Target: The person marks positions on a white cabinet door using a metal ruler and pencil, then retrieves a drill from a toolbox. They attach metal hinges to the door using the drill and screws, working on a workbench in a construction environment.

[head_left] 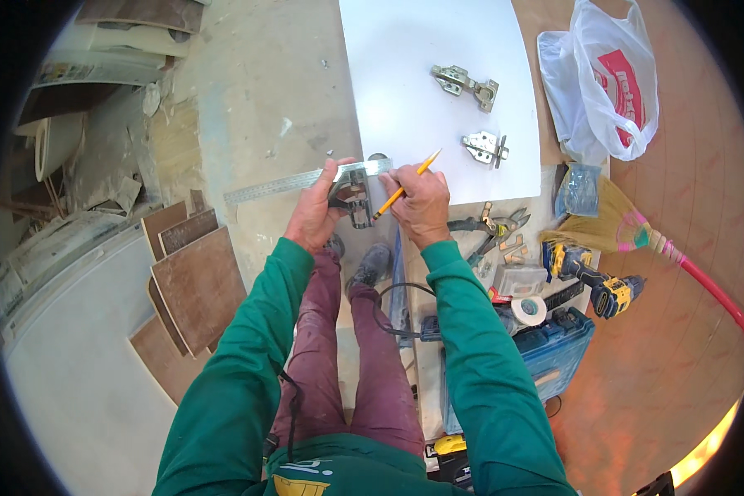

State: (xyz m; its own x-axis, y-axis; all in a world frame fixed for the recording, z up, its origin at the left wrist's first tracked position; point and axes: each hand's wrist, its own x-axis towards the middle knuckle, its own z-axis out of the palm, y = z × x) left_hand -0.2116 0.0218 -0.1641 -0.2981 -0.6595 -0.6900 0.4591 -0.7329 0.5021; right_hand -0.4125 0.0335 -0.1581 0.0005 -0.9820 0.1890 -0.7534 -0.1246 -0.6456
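Note:
My left hand (310,211) is closed around the dark head of a combination square (285,183). Its steel rule lies crosswise, reaching out to the left, with the right end at the edge of a white panel (438,33). In my right hand (423,207) a yellow pencil (428,160) is pinched at a slant, its fingers right beside the rule's end. Two metal cabinet hinges rest on the panel: a longer hinge (467,86) farther away and a shorter hinge (485,149) nearer my right hand.
Right of my hands lie snips (504,231), a tape roll (528,311), a yellow-black cordless drill (603,285) and a blue tool case (558,351). A white plastic bag (579,83) and a broom (608,219) are farther right. Brown board offcuts (198,289) lean at left.

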